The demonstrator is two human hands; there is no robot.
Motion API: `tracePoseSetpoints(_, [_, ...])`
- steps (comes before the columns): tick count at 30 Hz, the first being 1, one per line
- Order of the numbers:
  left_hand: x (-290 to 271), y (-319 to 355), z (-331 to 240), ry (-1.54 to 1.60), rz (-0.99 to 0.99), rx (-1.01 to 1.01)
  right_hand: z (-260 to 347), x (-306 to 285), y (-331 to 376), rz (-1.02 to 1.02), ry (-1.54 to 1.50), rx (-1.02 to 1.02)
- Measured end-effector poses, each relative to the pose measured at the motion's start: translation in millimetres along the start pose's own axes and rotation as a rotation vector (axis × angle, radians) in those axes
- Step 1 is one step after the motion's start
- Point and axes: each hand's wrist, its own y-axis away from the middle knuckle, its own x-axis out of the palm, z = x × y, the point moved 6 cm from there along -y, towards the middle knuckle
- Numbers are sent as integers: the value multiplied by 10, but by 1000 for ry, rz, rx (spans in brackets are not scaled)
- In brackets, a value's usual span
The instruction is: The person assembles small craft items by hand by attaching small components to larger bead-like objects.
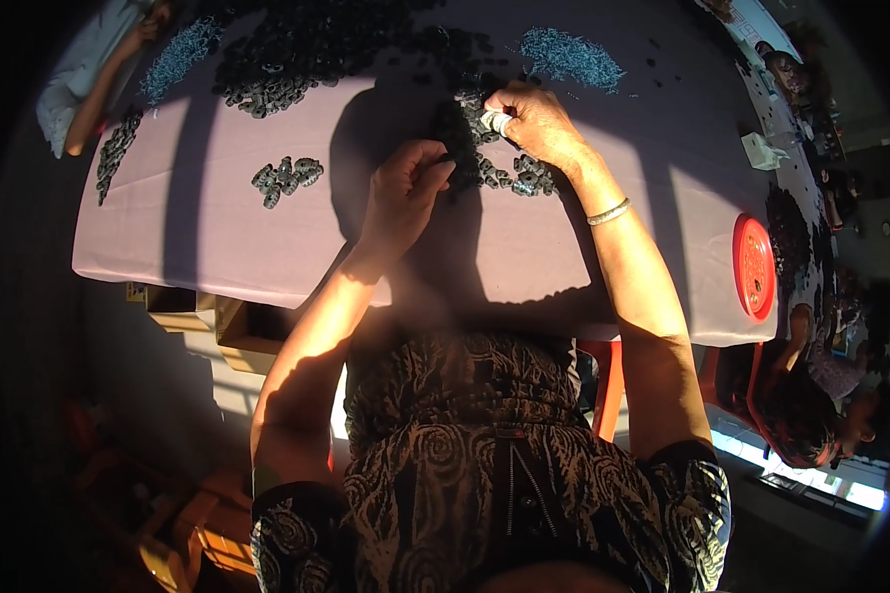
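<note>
Small black parts (532, 176) lie in groups on the table (237, 247).
The left hand (400, 193) is nearly closed, thumb against the fingers; I cannot tell if it holds something. The right hand (536, 121), with fingers bent, is at the nearer parts; whether it grips one is unclear. Blue pieces (574, 59) lie beyond it.
</note>
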Motion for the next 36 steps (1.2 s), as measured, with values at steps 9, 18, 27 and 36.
tracePoseSetpoints(9, [-11,-8,-4,-1,-30,5,14,28,94,-90,-239,37])
tracePoseSetpoints(18, [57,9,-98,67,49,94,486,-119,529,-107,-575,-40])
tracePoseSetpoints(27, [140,37,-122,124,138,46,701,-209,607,-30,-315,-130])
tracePoseSetpoints(36, [133,44,-146,-16,145,130,887,-189,593,25,-120,-250])
